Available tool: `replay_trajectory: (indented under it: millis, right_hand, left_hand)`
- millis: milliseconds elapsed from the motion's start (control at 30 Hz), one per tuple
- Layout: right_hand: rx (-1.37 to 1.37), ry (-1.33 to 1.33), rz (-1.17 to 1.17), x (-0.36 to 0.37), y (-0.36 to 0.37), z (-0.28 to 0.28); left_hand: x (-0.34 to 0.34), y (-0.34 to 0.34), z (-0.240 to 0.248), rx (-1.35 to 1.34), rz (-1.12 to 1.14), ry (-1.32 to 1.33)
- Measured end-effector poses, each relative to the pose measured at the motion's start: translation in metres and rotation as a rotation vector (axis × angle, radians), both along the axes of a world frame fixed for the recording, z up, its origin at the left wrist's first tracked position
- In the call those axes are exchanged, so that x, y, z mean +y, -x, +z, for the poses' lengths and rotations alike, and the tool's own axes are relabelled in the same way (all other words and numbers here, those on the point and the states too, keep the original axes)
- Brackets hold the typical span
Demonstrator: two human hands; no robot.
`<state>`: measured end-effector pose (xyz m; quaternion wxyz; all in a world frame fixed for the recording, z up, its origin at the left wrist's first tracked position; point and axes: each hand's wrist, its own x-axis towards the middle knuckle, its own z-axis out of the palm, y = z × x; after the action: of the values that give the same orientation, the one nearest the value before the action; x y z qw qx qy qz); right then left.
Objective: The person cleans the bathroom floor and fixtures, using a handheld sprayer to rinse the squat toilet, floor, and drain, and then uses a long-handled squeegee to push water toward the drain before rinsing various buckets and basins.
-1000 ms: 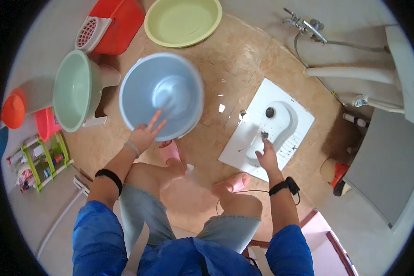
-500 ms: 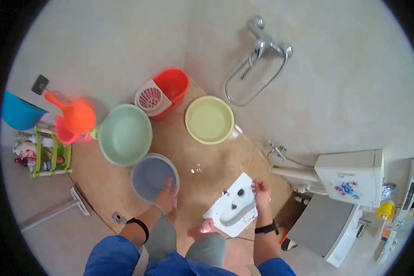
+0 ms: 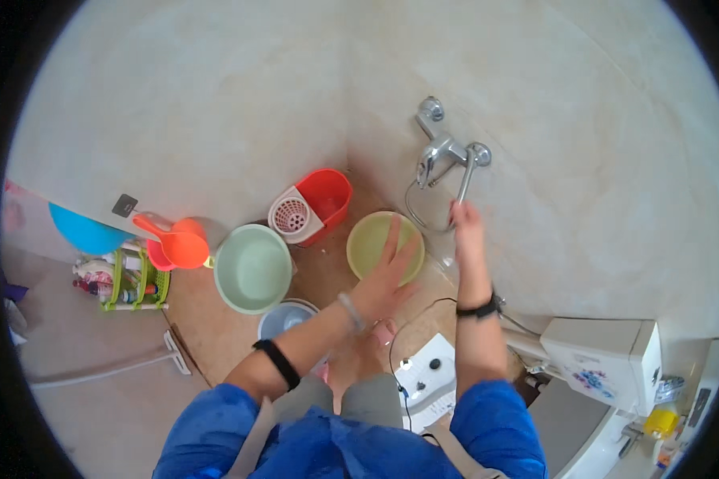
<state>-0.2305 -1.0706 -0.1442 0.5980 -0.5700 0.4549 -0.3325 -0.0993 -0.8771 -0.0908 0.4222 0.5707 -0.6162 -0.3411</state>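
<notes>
My right hand [image 3: 466,219] is raised to the wall, its fingers closed on the metal shower hose [image 3: 465,180] just below the chrome mixer tap [image 3: 443,150]. My left hand [image 3: 383,289] reaches forward with its fingers spread, holding nothing. Those fingers overlap the near side of a pale yellow basin [image 3: 365,239] on the floor. Whether they touch its rim I cannot tell. A pale green basin [image 3: 253,269] stands to its left. Partly behind my left forearm is a grey-blue bucket [image 3: 284,318].
A red mop bucket [image 3: 331,195] stands in the corner. An orange dipper [image 3: 185,243] and a green rack [image 3: 132,279] are at the left wall. A white squat toilet [image 3: 431,371] lies by my feet, with a dark cord beside it. A cistern [image 3: 595,363] is at the right.
My left hand has left the grey-blue bucket and moved forward right to the yellow basin. My right hand has risen from the squat toilet to the hose. The view has tilted down somewhat.
</notes>
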Motion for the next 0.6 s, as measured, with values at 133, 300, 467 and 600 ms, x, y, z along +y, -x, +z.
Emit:
replay_trajectory:
  millis: [133,300,467,600]
  right_hand:
    - [-0.083,-0.26,0.196,0.145,0.065,-0.04]
    - [-0.693,-0.771,-0.209,0.171,0.078,0.001]
    - [-1.007,-0.639,-0.118,0.096,0.106,0.003]
    - [-1.075,-0.805,-0.313,0.156,0.183,-0.039]
  left_hand:
    - [-0.101,0.035,0.013,0.407,0.221,0.258]
    - [-0.07,0.096,0.001,0.049,0.116,0.185]
    - [0.022,0.105,-0.017,-0.31,-0.46,0.275]
    - [-0.005,0.062,-0.042,-0.512,-0.319,0.179]
